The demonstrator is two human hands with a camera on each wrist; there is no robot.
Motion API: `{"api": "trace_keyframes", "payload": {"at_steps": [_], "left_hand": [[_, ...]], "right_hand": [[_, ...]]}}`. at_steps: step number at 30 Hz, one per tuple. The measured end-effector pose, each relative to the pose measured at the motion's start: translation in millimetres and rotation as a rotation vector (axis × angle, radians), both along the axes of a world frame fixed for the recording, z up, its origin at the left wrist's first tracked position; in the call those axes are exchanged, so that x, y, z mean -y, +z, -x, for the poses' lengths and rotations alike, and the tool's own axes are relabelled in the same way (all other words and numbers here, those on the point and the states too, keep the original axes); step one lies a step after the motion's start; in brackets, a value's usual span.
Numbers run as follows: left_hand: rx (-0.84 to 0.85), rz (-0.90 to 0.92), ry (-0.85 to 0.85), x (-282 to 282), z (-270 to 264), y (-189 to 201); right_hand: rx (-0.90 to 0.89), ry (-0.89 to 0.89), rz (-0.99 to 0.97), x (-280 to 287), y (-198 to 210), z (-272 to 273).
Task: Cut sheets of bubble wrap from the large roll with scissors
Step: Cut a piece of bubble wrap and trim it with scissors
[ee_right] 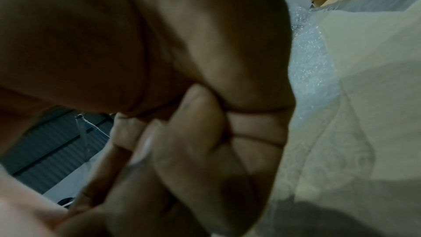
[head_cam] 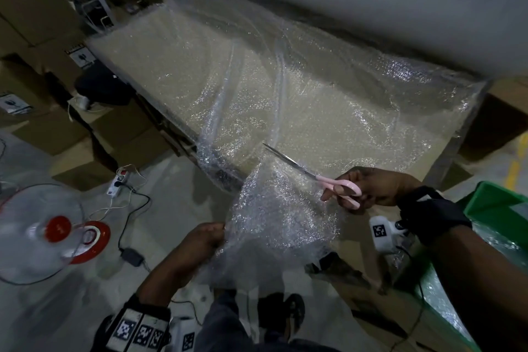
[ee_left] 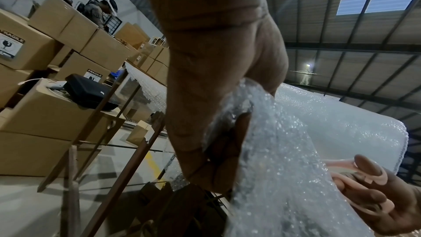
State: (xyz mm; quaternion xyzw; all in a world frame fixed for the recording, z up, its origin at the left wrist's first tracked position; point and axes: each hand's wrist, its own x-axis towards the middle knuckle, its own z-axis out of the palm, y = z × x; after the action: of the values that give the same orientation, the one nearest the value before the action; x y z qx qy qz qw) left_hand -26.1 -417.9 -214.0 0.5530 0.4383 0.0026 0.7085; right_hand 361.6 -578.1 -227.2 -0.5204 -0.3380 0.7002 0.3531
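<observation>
Clear bubble wrap [head_cam: 257, 88] lies spread across a long table [head_cam: 468, 123], and its near end hangs off the front edge. My left hand [head_cam: 204, 237] pinches that hanging end [head_cam: 274, 220] and holds it up; the left wrist view shows the wrap [ee_left: 284, 150] bunched between thumb and fingers. My right hand [head_cam: 368, 188] grips pink-handled scissors [head_cam: 340, 186], fingers through the loops. Their steel blades [head_cam: 285, 158] point up-left over the wrap near the table's front edge. The right wrist view is filled by my curled fingers [ee_right: 193, 141]; the scissors are hidden there.
Cardboard boxes [head_cam: 34, 23] are stacked at the left, some marked fragile. On the floor at left stand a red-centred fan [head_cam: 48, 231], a power strip [head_cam: 118, 183] and cables. A green bin [head_cam: 497, 208] sits at the right. Another person [ee_left: 100, 10] stands far off behind the boxes.
</observation>
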Motion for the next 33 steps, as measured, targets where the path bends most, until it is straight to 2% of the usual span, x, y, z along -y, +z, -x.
{"api": "trace_keyframes", "payload": {"at_steps": [10, 20, 33], "left_hand": [[-0.037, -0.013, -0.008, -0.2, 3.1, -3.7], [-0.057, 0.006, 0.008, 2.7, 4.3, -5.3], [-0.07, -0.001, 0.015, -1.2, 6.0, -13.1]], "right_hand": [[-0.012, -0.008, 0.023, 4.3, -6.1, -2.6], [0.073, 0.019, 0.037, 13.1, -12.1, -4.1], [0.054, 0.029, 0.033, 10.8, -16.0, -7.8]]}}
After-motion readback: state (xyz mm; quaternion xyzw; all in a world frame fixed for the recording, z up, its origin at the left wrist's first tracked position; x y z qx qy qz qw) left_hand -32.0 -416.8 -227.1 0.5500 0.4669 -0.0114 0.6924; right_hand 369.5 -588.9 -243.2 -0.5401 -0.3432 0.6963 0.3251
